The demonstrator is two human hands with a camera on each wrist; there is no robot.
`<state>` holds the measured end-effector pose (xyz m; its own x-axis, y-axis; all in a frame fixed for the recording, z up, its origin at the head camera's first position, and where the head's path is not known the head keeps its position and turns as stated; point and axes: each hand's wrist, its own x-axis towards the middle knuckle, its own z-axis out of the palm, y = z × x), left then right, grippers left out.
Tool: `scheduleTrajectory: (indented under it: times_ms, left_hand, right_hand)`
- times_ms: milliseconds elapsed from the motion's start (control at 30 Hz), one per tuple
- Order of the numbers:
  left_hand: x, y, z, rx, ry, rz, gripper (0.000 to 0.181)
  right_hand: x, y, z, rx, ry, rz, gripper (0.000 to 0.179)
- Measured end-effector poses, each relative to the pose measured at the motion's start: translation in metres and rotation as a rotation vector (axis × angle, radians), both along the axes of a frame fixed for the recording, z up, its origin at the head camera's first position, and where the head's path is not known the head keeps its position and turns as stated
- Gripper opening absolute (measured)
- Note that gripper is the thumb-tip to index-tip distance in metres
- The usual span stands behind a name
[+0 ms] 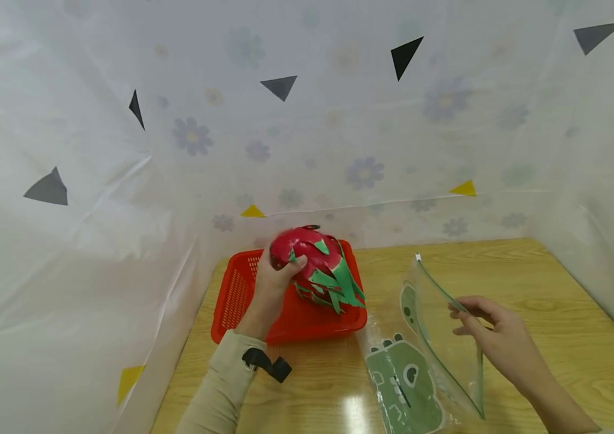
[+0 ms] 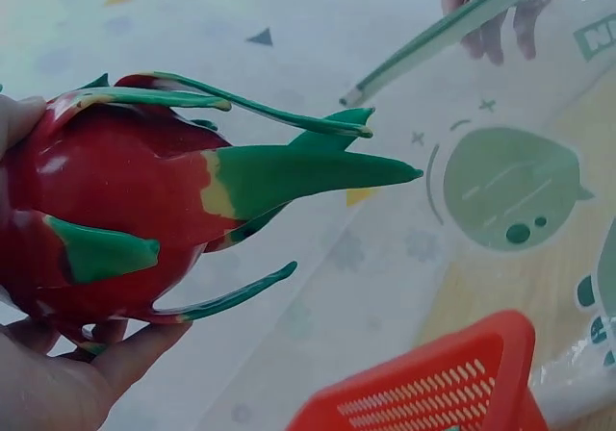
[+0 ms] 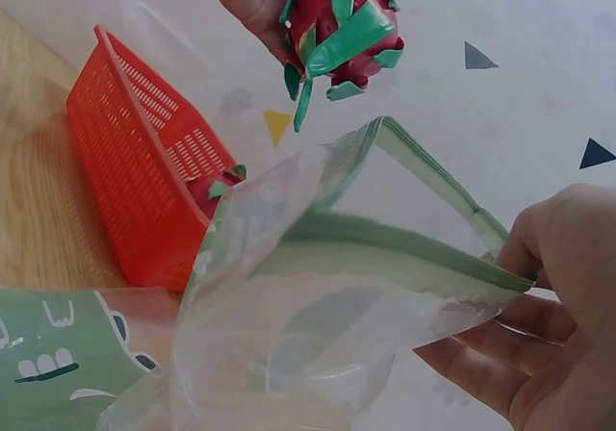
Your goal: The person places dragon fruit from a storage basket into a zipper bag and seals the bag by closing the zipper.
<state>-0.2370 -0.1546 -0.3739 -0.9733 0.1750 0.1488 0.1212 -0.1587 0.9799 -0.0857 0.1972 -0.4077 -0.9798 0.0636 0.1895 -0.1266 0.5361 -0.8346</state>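
Note:
My left hand (image 1: pixel 274 286) grips a red dragon fruit (image 1: pixel 309 253) with green leafy scales, holding it up over the red plastic basket (image 1: pixel 231 295). In the left wrist view the dragon fruit (image 2: pixel 115 190) lies sideways between thumb and fingers, its leaf tips pointing right. A second dragon fruit (image 3: pixel 214 189) shows partly inside the basket in the right wrist view. At the right, my right hand (image 1: pixel 497 337) pinches the green-edged rim of a clear zip bag (image 1: pixel 405 380) printed with a green cartoon creature. The bag's mouth (image 3: pixel 404 210) gapes, and a white slider (image 1: pixel 418 257) sits at its far end.
The wood-grain table (image 1: pixel 546 295) extends under the basket and bag. A pale floral plastic sheet (image 1: pixel 307 144) encloses the back and sides, with black, grey and yellow triangles on it. A black strap (image 1: pixel 266 363) hangs at the left wrist.

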Motion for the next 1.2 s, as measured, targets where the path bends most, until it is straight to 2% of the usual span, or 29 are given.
scheduleTrajectory:
  times_ms: [200,367,633,733,900,1033,1100,1200]
  left_hand:
    - [0.007,0.014,0.01,0.074,0.034,-0.084,0.063]
    - [0.014,0.03,0.019,0.143,0.058,-0.154,0.062]
    - [0.021,0.054,0.027,0.203,0.051,-0.231,0.062]
    - [0.022,0.06,0.028,0.174,0.057,-0.241,0.064]
    - [0.025,0.067,0.029,0.076,0.081,-0.263,0.07]
    - [0.028,0.073,0.033,0.066,0.083,-0.294,0.067]
    - [0.03,0.077,0.036,0.091,0.089,-0.299,0.069]
    - [0.03,0.084,0.042,0.198,0.092,-0.317,0.08]
  right_hand:
    - [-0.001,0.0,0.0,0.007,-0.004,-0.009,0.033]
    - [-0.002,-0.001,0.001,0.028,0.031,-0.011,0.029]
    - [-0.004,-0.003,0.001,0.018,0.051,-0.006,0.027]
    - [-0.004,-0.004,0.001,0.013,0.055,0.0,0.027]
    - [-0.004,-0.006,0.001,0.015,0.063,-0.002,0.026]
    - [-0.004,-0.007,0.001,0.014,0.067,-0.002,0.025]
    - [-0.004,-0.008,0.002,0.015,0.067,-0.002,0.025]
    - [-0.004,-0.007,0.003,0.018,0.053,-0.009,0.026]
